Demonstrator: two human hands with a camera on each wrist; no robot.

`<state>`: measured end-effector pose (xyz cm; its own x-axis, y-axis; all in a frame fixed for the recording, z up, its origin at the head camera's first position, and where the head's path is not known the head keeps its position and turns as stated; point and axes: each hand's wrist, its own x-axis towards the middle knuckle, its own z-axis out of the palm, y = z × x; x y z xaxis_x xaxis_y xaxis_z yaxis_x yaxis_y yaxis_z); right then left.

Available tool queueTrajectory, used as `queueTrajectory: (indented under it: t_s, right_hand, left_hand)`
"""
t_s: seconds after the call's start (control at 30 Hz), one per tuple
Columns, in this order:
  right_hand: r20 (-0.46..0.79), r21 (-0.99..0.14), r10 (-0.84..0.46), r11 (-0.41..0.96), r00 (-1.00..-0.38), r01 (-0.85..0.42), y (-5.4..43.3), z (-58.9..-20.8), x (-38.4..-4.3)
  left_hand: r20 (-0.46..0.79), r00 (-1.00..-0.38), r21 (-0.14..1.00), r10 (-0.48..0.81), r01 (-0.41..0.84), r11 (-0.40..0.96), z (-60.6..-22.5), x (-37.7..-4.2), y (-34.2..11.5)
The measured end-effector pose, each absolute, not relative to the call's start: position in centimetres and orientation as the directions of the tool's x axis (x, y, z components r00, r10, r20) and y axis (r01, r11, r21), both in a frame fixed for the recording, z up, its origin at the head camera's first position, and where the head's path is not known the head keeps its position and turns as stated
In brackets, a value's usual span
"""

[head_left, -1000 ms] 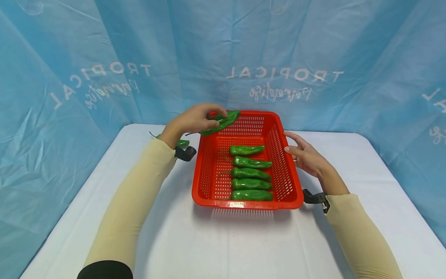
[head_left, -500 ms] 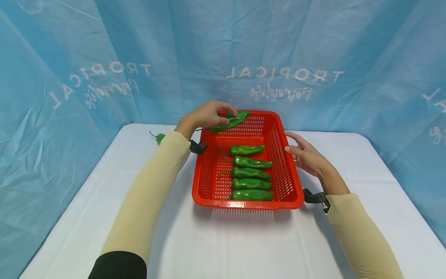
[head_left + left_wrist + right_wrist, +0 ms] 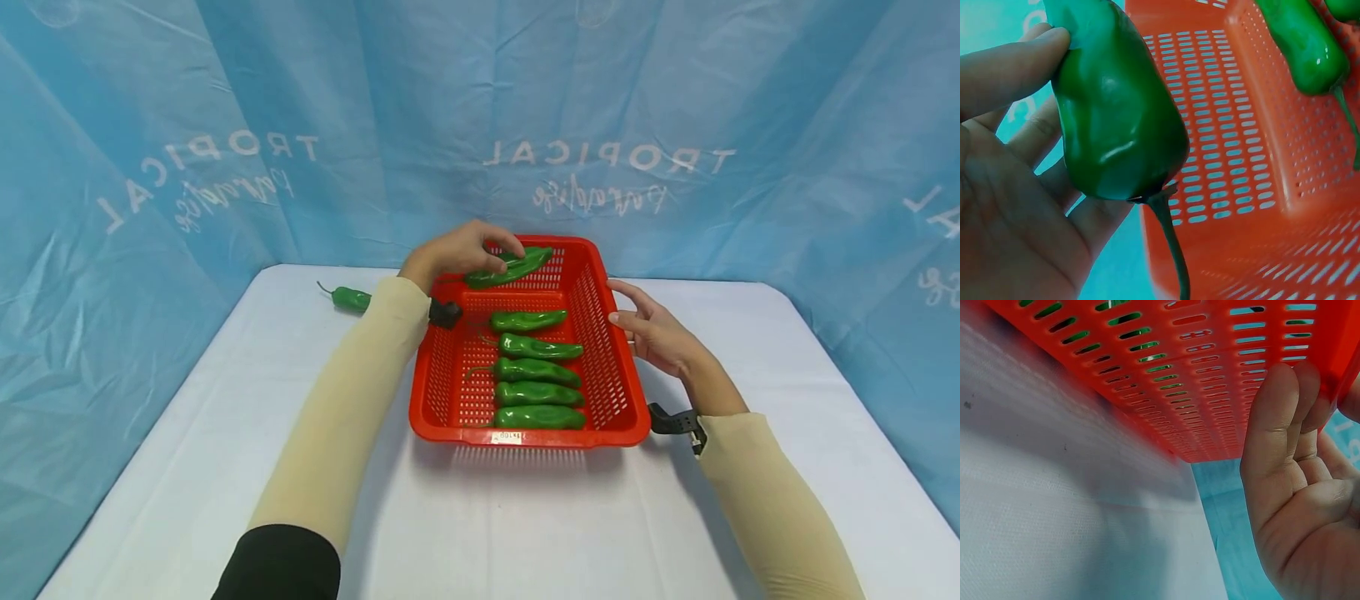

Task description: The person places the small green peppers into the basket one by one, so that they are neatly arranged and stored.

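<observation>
My left hand [image 3: 467, 252] pinches a green pepper [image 3: 517, 270] between thumb and fingers, over the far left part of a red plastic basket [image 3: 463, 436]. In the left wrist view this pepper [image 3: 1124, 119] hangs stem-down in the picture beside the perforated wall. Several green peppers [image 3: 537, 372] lie in a column on the basket's floor, stems to the left. My right hand [image 3: 660, 335] holds the basket's right rim. The right wrist view has its fingers [image 3: 1272, 419] against the outer wall and the thumb at the rim, mostly cut off.
Another green pepper [image 3: 349, 299] lies on the white tablecloth [image 3: 480, 525] left of the basket, partly hidden by my left sleeve [image 3: 345, 425]. A blue printed curtain [image 3: 450, 100] stands behind the table and along both sides.
My left hand has moved to the right with the pepper, from the basket's far left corner to further over its inside. The right hand stays on the rim.
</observation>
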<state>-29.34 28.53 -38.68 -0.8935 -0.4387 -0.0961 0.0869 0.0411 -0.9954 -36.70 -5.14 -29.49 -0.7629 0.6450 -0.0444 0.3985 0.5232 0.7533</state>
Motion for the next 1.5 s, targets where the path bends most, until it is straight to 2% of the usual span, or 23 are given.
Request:
queueTrajectory:
  t_s: [0.37, 0.83, 1.03, 1.27, 1.5]
  right_hand:
    - [-0.091, -0.995, -0.459, 0.003, -0.884, 0.101, 28.3, -38.8, -29.6]
    - [-0.092, -0.995, -0.436, 0.012, -0.895, 0.096, 28.5, -38.8, -29.5]
    - [-0.109, -0.994, -0.412, 0.030, -0.905, 0.106, 28.5, -38.9, -29.4]
    - [-0.095, -0.995, -0.424, 0.030, -0.901, 0.091, 28.4, -38.8, -29.4]
    - [-0.098, -0.995, -0.422, 0.017, -0.901, 0.101, 28.4, -38.9, -29.4]
  left_hand:
    - [-0.083, -0.767, 0.754, 0.637, 0.369, 0.543, -31.4, -38.0, -3.6]
    - [-0.142, -0.810, 0.784, 0.569, 0.259, 0.564, -33.9, -38.9, -2.8]
    - [-0.172, -0.807, 0.800, 0.565, 0.220, 0.558, -34.5, -39.2, -2.2]
    - [-0.194, -0.805, 0.773, 0.561, 0.226, 0.592, -34.8, -39.2, -1.8]
    - [-0.231, -0.817, 0.772, 0.528, 0.177, 0.611, -35.5, -39.2, -1.5]
